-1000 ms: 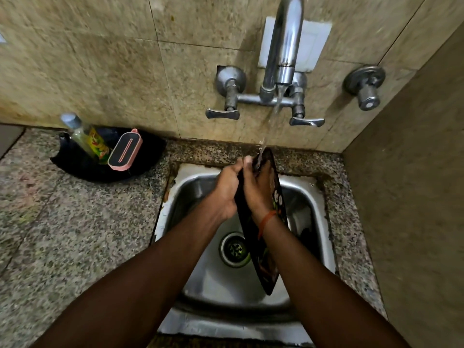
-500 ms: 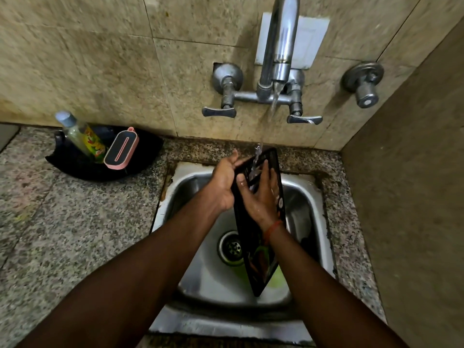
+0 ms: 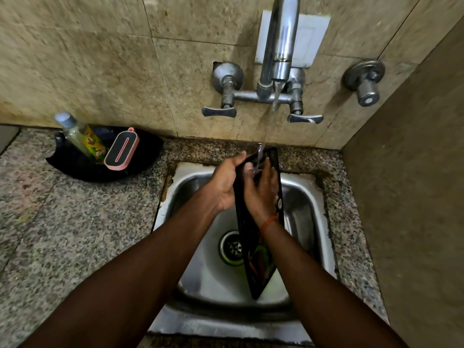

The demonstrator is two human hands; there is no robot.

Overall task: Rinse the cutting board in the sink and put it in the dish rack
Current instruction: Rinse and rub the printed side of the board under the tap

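Note:
A dark cutting board [image 3: 256,262] with a coloured print stands nearly on edge over the steel sink [image 3: 303,212]. Water runs from the tap [image 3: 281,54] onto the board's top end. My left hand [image 3: 223,182] grips the board's left edge near the top. My right hand [image 3: 261,192] lies flat on the board's face, fingers spread under the water stream. No dish rack is in view.
A black bowl [image 3: 75,167] on the granite counter at the left holds a soap bottle [image 3: 80,136] and a pink-edged scrubber [image 3: 121,149]. Tiled wall behind carries two lever handles and a side valve [image 3: 364,81]. A wall stands close on the right.
My right hand has opened out flat on the board's face and the board has turned slightly toward me. The water keeps running.

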